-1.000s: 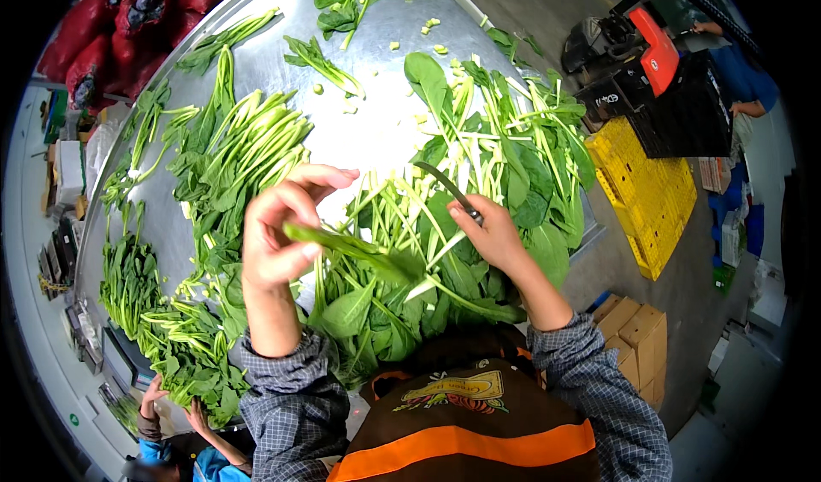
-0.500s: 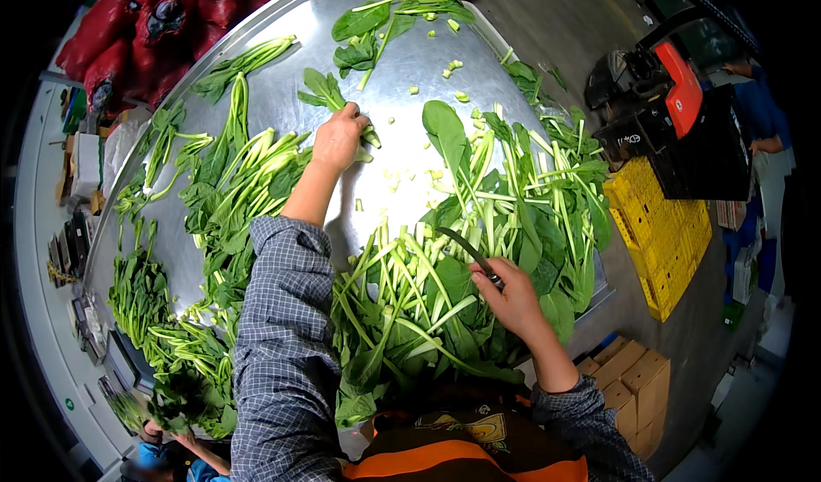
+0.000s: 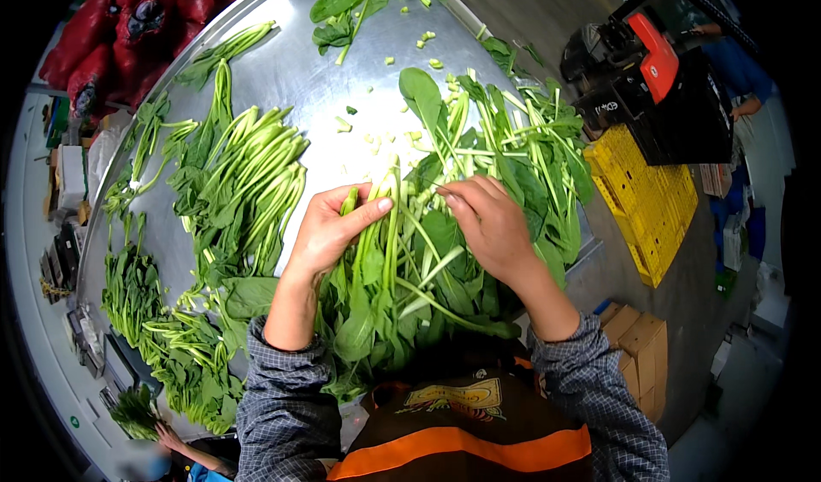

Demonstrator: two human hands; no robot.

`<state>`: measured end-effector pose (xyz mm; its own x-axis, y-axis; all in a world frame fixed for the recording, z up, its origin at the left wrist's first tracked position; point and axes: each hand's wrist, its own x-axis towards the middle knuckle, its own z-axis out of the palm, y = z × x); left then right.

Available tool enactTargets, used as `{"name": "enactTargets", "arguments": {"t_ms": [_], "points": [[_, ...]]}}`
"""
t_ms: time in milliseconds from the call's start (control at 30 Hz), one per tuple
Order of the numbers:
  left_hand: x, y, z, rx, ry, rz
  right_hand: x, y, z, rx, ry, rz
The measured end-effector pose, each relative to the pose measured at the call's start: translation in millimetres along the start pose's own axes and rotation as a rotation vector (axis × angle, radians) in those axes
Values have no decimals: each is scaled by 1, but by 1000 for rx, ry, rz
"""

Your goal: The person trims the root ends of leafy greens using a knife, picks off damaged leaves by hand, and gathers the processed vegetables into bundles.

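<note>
Long-stalked leafy greens [image 3: 355, 332] lie in a loose heap in front of me, stalk ends pointing mostly away. My left hand [image 3: 325, 230] is closed round a few of the green stalks [image 3: 389, 183] at the heap's left side, thumb pressed on them. Close by on the right, my right hand [image 3: 492, 225] has its fingers curled round a small knife [image 3: 434, 186]. Little of the knife shows past the fingertips, among the stalks. Another bunch of greens [image 3: 261, 153] lies left of my left hand, stalks together.
Cut stalk pieces [image 3: 344, 125] are scattered over the metal table [image 3: 342, 88]. More greens [image 3: 368, 7] lie at the far end. Red net sacks [image 3: 175, 7] stand beyond. A yellow pallet [image 3: 646, 208] and cartons [image 3: 637, 345] are at right. Another person's hand [image 3: 171, 439] touches greens lower left.
My left hand has come back from the far middle of the table to the near heap. The leafy bunch it held there has left that spot. My right hand has moved slightly away from me.
</note>
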<state>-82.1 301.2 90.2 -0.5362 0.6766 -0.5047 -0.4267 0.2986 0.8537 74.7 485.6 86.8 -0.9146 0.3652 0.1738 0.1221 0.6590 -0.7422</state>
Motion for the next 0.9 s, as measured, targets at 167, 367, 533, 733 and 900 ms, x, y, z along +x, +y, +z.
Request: {"name": "enactTargets", "arguments": {"t_ms": [167,367,533,733,900], "points": [[-27,-31,3,-176,-25,-33,-8,-12,12,-48,-75,-81],[-42,-49,-14,-281,-22,-119,-51,35,33,240,-201,308],[-47,-52,-3,-234,-6,-134,-15,-17,35,676,-319,582],[-55,-66,-3,-145,-37,-109,-9,-21,54,725,-467,601],[-57,-80,-14,-75,259,120,-18,-18,56,629,-453,614]]}}
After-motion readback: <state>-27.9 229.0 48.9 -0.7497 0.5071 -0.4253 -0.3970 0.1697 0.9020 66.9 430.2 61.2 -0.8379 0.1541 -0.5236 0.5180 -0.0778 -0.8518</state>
